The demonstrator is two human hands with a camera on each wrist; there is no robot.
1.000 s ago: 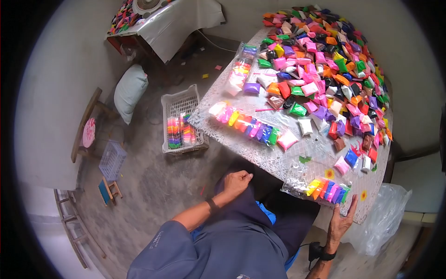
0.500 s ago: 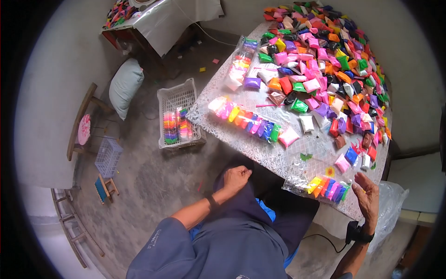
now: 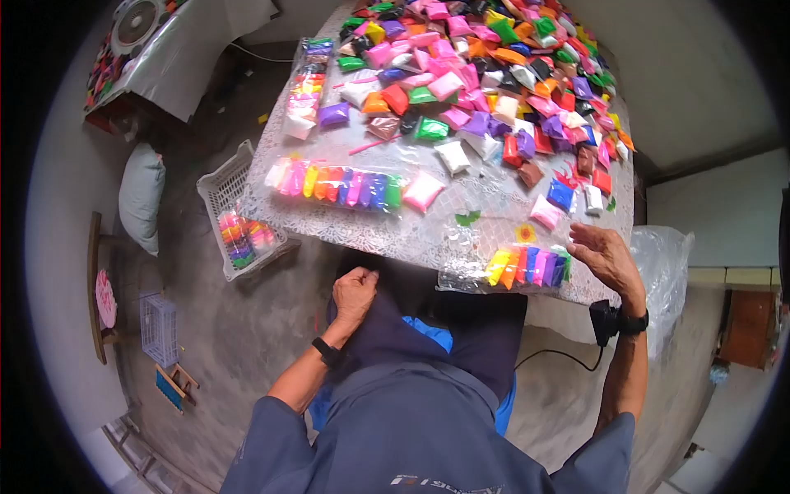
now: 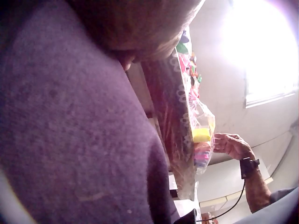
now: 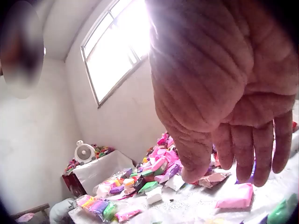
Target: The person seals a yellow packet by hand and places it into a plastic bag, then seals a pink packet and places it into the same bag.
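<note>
My left hand rests on the dark-trousered thigh with its fingers loosely curled, holding nothing. At the table's near edge lies a clear plastic bag with a row of small packets inside, from yellow through orange, red, blue, pink and purple to green. Just off the right end of that row is my right hand, its fingers relaxed and pointing left. Its palm and hanging fingers fill the right side of the right wrist view, with nothing in them. A pink packet and a blue packet lie beyond it.
A heap of coloured packets covers the table's far side. Two filled bags, one near and one farther back, lie at the left. On the floor stand a white crate and a stool. Clear plastic hangs at the right.
My right hand has lifted from the bag's lower right corner and now hovers beside its right end, fingers turned leftward. My left hand stays on the thigh. The head view has turned rightward.
</note>
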